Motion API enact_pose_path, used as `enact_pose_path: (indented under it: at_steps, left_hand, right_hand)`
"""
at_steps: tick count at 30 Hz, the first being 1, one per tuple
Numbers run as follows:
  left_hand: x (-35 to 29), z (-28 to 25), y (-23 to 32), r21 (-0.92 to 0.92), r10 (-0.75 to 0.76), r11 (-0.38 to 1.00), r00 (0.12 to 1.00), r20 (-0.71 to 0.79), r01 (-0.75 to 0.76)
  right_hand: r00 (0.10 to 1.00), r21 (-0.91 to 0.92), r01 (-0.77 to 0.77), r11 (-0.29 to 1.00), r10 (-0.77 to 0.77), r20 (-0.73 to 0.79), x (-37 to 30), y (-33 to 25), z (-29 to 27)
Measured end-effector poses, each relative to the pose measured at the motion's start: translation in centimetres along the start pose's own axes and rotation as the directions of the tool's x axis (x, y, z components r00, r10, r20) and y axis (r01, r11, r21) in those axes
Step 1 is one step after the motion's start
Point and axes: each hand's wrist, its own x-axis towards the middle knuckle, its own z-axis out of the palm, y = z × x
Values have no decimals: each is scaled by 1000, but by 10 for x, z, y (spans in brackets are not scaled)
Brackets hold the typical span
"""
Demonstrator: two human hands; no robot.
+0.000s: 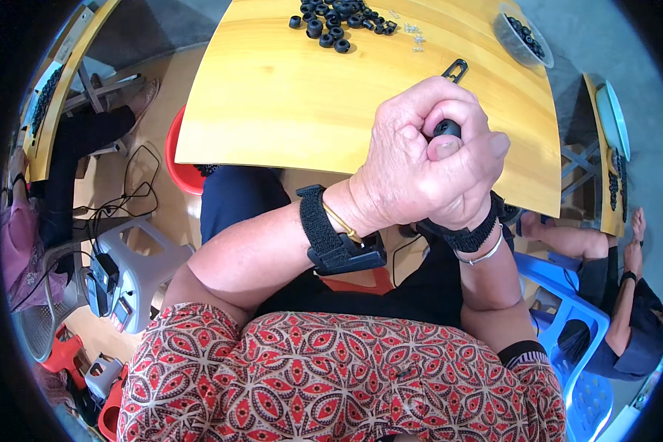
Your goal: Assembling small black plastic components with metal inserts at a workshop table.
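My left hand [401, 151] and my right hand [468, 188] are pressed together above the near right part of the wooden table [287, 110], with fingers closed and wrapped over each other. Between the curled fingers shows the end of a small black round plastic part [447, 129]. A flat black strip with a slotted end [457, 70] sticks out past the knuckles on the far side; whether it joins the round part is hidden by the fingers. Which hand bears most of the grip I cannot make out.
Loose black round parts [335, 18] lie in a pile at the table's far side, beside tiny shiny pieces [414, 31]. A clear bowl [502, 33] of black parts stands far right. A red basin [175, 151] is below the left edge. People sit at both sides.
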Motion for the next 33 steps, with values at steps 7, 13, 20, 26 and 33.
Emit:
enact_pose_path:
  at_steps: [7,13,20,26,33]
  left_hand:
    - [2,-5,3,22,-106,994,994,-17,106]
    - [9,-4,4,-44,-168,985,986,8,169]
    - [16,-33,5,-467,-548,612,768,331,638]
    - [14,-30,6,-545,-671,428,657,343,721]
    - [15,-31,6,-712,-666,362,701,255,602]
  right_hand:
    - [998,-32,-4,999,2,-55,3,-10,3]
    - [986,140,-166,976,167,4,10,-6,-5]
    - [994,248,-102,963,91,57,22,21,-32]
    - [940,445,-338,829,268,213,15,22,-24]
    - [898,502,-398,768,438,41,16,22,-30]
